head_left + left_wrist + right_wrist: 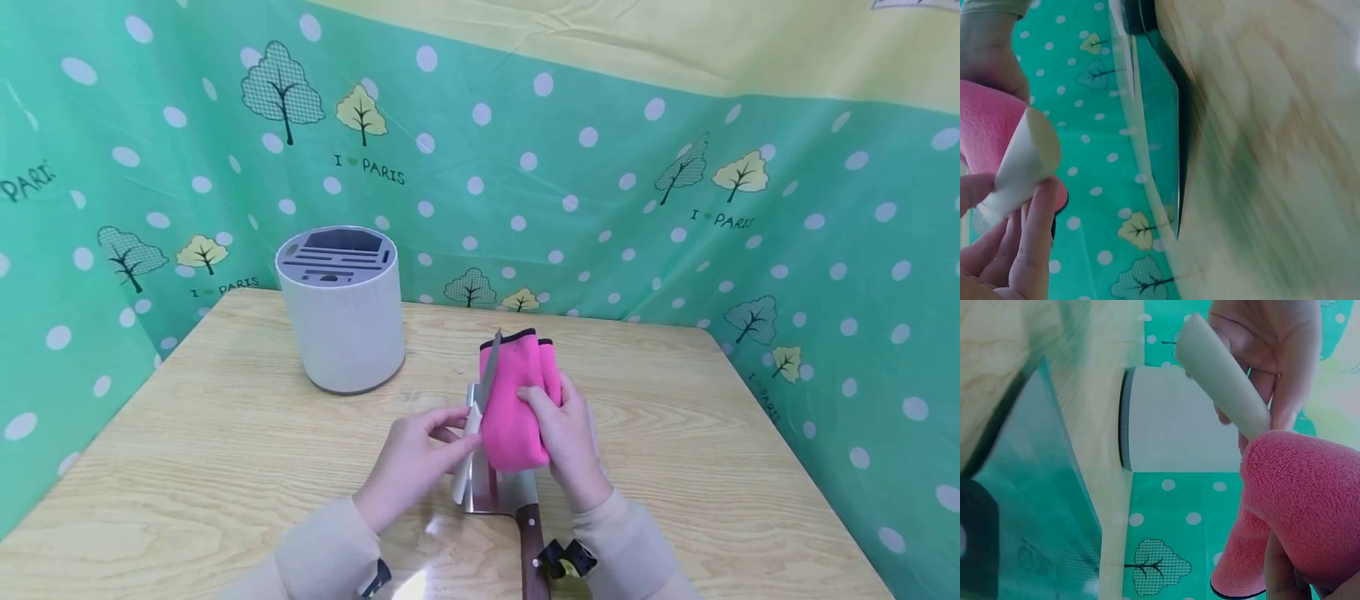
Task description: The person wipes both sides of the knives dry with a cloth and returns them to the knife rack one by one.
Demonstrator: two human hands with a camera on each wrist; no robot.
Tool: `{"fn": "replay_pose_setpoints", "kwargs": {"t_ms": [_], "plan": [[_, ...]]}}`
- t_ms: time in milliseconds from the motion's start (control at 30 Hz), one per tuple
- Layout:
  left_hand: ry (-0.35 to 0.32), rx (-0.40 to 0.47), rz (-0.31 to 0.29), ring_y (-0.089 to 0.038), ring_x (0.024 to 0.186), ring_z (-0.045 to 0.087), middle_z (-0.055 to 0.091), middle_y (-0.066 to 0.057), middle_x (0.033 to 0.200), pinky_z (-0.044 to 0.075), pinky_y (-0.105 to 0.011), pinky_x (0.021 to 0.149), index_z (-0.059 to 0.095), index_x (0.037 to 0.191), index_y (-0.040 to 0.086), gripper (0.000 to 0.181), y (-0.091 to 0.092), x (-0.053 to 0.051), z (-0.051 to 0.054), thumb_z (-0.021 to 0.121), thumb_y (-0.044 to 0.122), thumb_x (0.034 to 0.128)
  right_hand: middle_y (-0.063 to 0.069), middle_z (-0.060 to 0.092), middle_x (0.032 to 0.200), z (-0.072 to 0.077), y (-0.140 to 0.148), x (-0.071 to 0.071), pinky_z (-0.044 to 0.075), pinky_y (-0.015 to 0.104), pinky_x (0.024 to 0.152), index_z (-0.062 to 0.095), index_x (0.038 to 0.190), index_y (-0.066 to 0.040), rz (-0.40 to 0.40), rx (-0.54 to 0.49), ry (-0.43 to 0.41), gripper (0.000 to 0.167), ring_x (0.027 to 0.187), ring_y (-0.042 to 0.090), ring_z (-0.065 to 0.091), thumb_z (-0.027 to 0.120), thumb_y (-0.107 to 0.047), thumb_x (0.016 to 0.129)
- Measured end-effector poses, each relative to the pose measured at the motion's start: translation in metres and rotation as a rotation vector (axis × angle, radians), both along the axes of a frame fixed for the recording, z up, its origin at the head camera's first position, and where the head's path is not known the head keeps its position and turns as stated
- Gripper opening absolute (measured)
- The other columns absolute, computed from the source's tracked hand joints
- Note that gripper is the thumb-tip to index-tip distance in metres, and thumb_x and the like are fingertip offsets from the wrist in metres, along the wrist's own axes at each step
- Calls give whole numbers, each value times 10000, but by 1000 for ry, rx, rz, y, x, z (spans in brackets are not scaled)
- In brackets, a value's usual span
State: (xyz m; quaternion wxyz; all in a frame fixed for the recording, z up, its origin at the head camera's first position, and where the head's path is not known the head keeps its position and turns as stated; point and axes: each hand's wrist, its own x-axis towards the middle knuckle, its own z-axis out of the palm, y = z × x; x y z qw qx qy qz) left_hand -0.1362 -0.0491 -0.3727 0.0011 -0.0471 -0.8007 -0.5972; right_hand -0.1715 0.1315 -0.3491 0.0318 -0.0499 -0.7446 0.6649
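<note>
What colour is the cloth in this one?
The cloth is bright pink, dark-edged; it shows best in the head view.

Left hand pinching the white handle of a knife, its blade pointing up and away from the person; right hand gripping a folded pink cloth with dark edging, which the blade overlaps in view. Below both, a cleaver lies on the wood-grain table, brown handle toward the person. At far left stands an upright white knife block with a slotted grey top, before a green dotted curtain.
</note>
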Motion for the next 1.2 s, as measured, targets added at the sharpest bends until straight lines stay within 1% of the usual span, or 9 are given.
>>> {"fn": "replay_pose_setpoints", "kwargs": {"t_ms": [100, 200, 300, 433, 533, 600, 767, 1000, 1200], "plan": [[49, -96, 13, -111, 836, 661, 736, -30, 990, 551, -222, 657, 690, 1219, 87, 373, -6, -1, 4, 753, 163, 859, 98, 661, 990, 1, 2, -1, 556, 292, 724, 583, 1197, -59, 11, -64, 2, 302, 801, 150, 660, 630, -113, 904], [162, -234, 22, -86, 846, 662, 740, -20, 1053, 537, -242, 713, 700, 1207, 99, 353, -14, -5, 9, 746, 170, 864, 83, 654, 997, 2, 4, -1, 560, 287, 737, 569, 1220, -55, 17, -107, -3, 316, 810, 145, 659, 618, -93, 910], [341, -400, 8, -89, 842, 675, 737, -22, 1048, 534, -228, 702, 707, 1182, 88, 329, -25, -11, 17, 738, 161, 863, 98, 654, 1044, 1, 7, 0, 564, 294, 754, 553, 1262, -72, 32, -126, -12, 348, 841, 153, 664, 612, -105, 921], [668, -621, -25, -136, 795, 692, 735, -43, 955, 557, -233, 664, 714, 1113, 49, 289, -42, -22, 34, 744, 106, 830, 110, 643, 1097, 2, 10, 1, 564, 301, 773, 532, 1286, -79, 42, -137, -23, 364, 884, 162, 661, 606, -129, 934], [878, -726, -28, -186, 784, 700, 742, -70, 927, 580, -300, 699, 717, 1068, 22, 277, -54, -32, 49, 753, 80, 799, 112, 632, 1110, 2, 13, 1, 560, 300, 779, 525, 1287, -73, 34, -136, -21, 361, 893, 159, 656, 599, -128, 937], [961, -771, -26, -208, 765, 697, 741, -78, 893, 580, -329, 698, 721, 1048, 14, 271, -61, -38, 59, 756, 80, 788, 103, 628, 1103, 2, 14, 0, 560, 299, 778, 525, 1285, -74, 26, -138, -20, 358, 888, 155, 654, 596, -118, 937], [1099, -861, -4, -253, 726, 689, 728, -100, 851, 574, -371, 662, 729, 1041, -1, 284, -77, -50, 84, 751, 68, 767, 70, 634, 1064, 4, 17, 0, 560, 289, 768, 533, 1278, -74, 10, -145, -20, 350, 861, 142, 655, 596, -105, 935], [1180, -1003, 16, -300, 804, 700, 735, -124, 923, 572, -413, 586, 733, 1034, 19, 251, -95, -55, 121, 716, 65, 788, 29, 649, 1038, 6, 23, -1, 562, 287, 766, 533, 1303, -102, -5, -145, -39, 367, 848, 133, 663, 598, -138, 944], [1237, -1135, 44, -325, 791, 692, 742, -129, 917, 555, -466, 528, 742, 1028, 40, 235, -112, -60, 142, 686, 64, 802, -28, 648, 962, 9, 30, -3, 552, 269, 742, 530, 1293, -102, -18, -168, -49, 356, 806, 107, 652, 595, -138, 945]]}}
